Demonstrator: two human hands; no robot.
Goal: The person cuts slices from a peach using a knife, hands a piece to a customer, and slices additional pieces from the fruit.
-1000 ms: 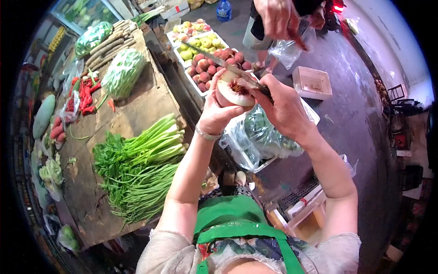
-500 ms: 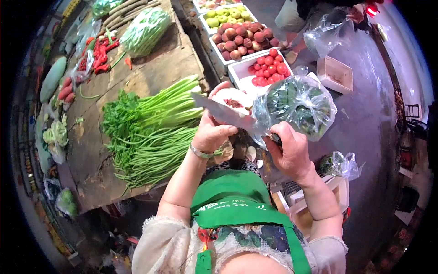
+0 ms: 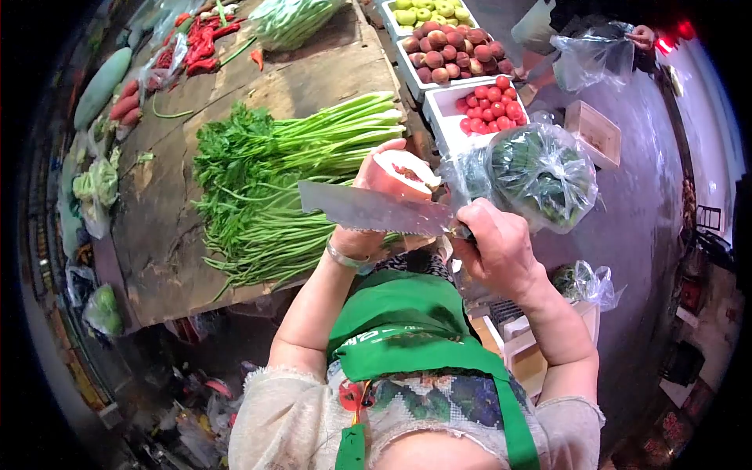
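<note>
My left hand [image 3: 356, 237] is wrapped round a pomegranate [image 3: 398, 177], cut open on top so that white pith and some red seeds show. A broad-bladed knife [image 3: 364, 208] crosses in front of the fruit, hiding part of it and of my left fingers. Its dark handle is in my closed right hand [image 3: 497, 247], and the blade points left. Along the blade's lower edge runs a toothed pattern. Whether the blade touches the fruit, I cannot tell. Just left of both hands lie celery [image 3: 313, 141] and long green beans [image 3: 290, 239].
On the wooden table [image 3: 157, 235] are red peppers [image 3: 211, 43] and a bagged vegetable [image 3: 294, 19]. Boxes of peaches [image 3: 450, 53] and tomatoes [image 3: 492, 106] stand ahead, beside bagged greens [image 3: 540, 176]. Another person's hand [image 3: 642, 37] is near a plastic bag [image 3: 595, 61].
The knife has come down and toward me, its blade now more level. The pomegranate is tilted so that more of its pink skin shows. The view has shifted, with the table lying further right.
</note>
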